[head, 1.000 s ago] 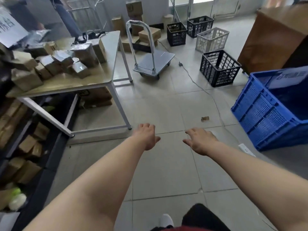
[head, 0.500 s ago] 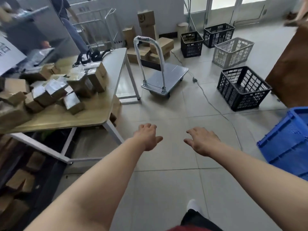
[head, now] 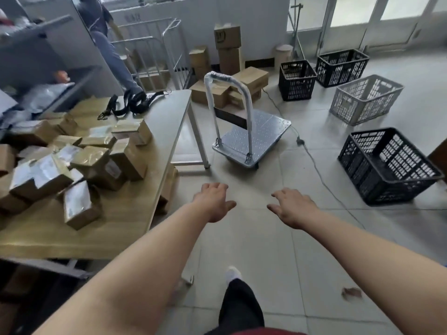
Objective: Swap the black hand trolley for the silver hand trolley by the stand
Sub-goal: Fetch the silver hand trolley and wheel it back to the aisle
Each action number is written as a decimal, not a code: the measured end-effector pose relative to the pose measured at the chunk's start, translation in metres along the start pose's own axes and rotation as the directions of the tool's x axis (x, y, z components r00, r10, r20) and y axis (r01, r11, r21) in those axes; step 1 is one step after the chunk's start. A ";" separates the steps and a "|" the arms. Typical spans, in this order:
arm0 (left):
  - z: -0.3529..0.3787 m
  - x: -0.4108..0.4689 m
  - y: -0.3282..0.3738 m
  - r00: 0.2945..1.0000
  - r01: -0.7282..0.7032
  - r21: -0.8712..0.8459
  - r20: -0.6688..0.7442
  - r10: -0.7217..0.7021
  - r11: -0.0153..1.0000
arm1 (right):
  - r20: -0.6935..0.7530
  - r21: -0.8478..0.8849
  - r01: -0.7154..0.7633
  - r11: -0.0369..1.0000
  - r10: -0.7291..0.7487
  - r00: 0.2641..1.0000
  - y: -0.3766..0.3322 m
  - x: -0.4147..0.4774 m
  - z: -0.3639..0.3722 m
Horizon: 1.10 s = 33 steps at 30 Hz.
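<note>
The silver trolley point(head: 251, 139) is now seen much nearer than a second ago, standing on the tiled floor just beyond the end of the table point(head: 154, 151), its wrapped handle upright. Both the left hand point(head: 214, 201) and the right hand point(head: 292, 206) are held out empty, fingers spread, well short of the handle. The approach is judged nearly complete; the handle is not yet gripped. No black trolley is seen.

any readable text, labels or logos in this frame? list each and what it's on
None can be read.
Tall cardboard box by the far wall: dark printed mark, too blurred to read.
Wall panel at the back: faint characters, unreadable.
Parcels on the table: white shipping labels, print too small and blurred.
Silver hand trolley: dark band across the handle, no text visible.
</note>
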<state>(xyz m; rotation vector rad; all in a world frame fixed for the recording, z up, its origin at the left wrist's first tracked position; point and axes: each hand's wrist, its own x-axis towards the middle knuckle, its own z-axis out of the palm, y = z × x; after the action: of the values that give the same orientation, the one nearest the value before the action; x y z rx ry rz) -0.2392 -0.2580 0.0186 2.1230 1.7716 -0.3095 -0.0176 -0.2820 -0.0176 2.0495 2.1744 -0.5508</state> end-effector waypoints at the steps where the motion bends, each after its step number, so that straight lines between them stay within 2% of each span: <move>1: -0.010 0.021 -0.008 1.000 -0.007 0.006 -0.011 0.007 1.000 | -0.008 -0.014 -0.007 1.000 0.007 1.000 0.000 0.021 -0.007; 5: -0.056 0.109 -0.041 1.000 -0.015 0.031 -0.005 0.016 0.999 | -0.011 -0.025 -0.065 0.998 0.065 0.998 -0.006 0.107 -0.044; 11: -0.113 0.222 -0.073 0.999 -0.036 0.041 -0.004 0.037 0.998 | -0.022 0.057 -0.104 0.993 0.105 0.994 -0.013 0.221 -0.092; 21: -0.184 0.418 -0.092 0.998 0.040 0.008 -0.044 -0.040 0.999 | -0.024 0.083 -0.051 0.995 0.053 0.998 0.004 0.435 -0.157; 28: -0.247 0.534 -0.097 0.995 0.086 -0.037 -0.057 -0.088 0.996 | 0.023 0.083 -0.003 0.997 0.001 1.000 0.018 0.573 -0.218; 33: -0.261 0.594 -0.101 0.997 0.081 -0.013 0.020 -0.081 0.997 | 0.035 0.071 0.001 0.997 -0.004 0.999 0.021 0.630 -0.229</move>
<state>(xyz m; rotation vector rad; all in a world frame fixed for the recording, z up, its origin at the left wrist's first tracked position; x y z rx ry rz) -0.2406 0.3985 0.0134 2.0355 1.8463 -0.3373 -0.0130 0.3886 -0.0089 2.0558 2.1682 -0.6680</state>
